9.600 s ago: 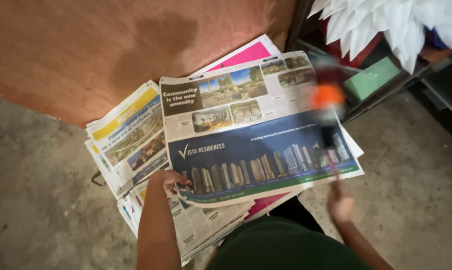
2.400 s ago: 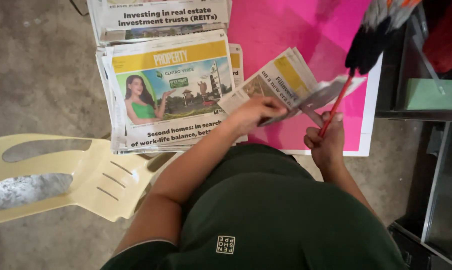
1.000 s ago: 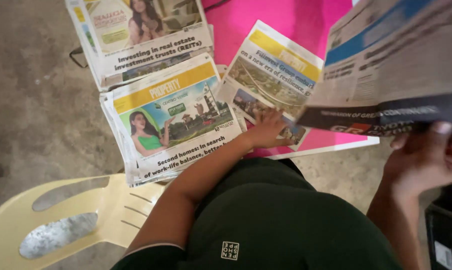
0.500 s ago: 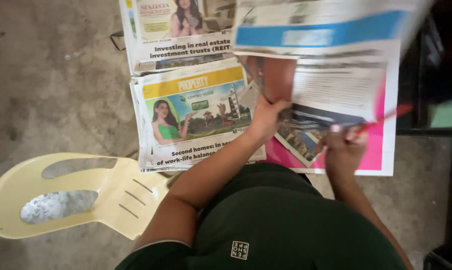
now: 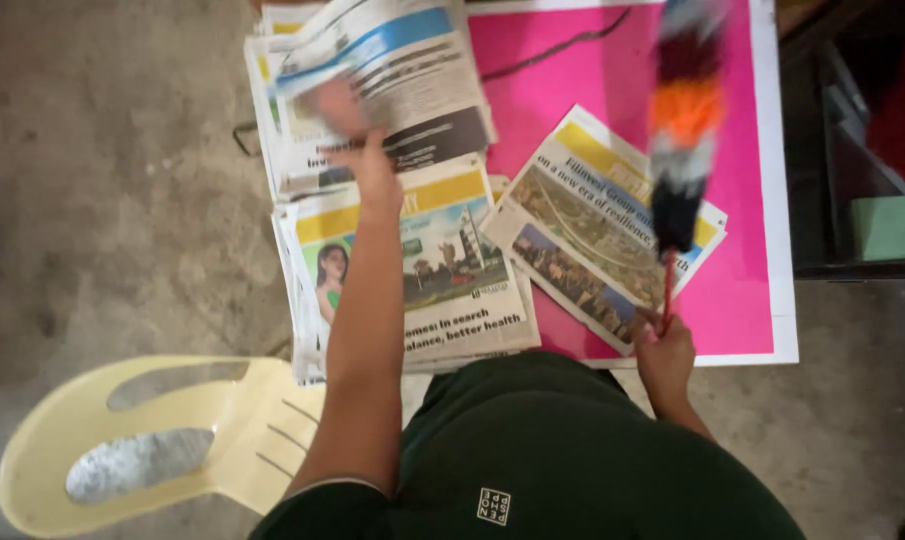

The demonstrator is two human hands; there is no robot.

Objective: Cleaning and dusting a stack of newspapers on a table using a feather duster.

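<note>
My left hand (image 5: 358, 140) reaches forward and grips a folded newspaper section (image 5: 393, 75), laying it on the far pile of newspapers (image 5: 283, 160). My right hand (image 5: 663, 345) is shut on the red handle of a feather duster (image 5: 678, 130), whose black, orange and white feathers hover, blurred, over a folded newspaper (image 5: 598, 230) lying on a pink sheet (image 5: 573, 60). Under my left forearm lies another newspaper stack (image 5: 443, 290) with a yellow banner and a photo.
A pale yellow plastic chair (image 5: 143, 440) stands at the lower left beside me. A dark shelf unit (image 5: 853, 170) with a green box (image 5: 893, 225) is at the right. Bare concrete floor (image 5: 103, 180) surrounds the papers.
The raised newspaper section has gone from in front of me to the far left pile, carried by my left hand. The folded paper on the pink sheet is uncovered, and the duster now stands over it.
</note>
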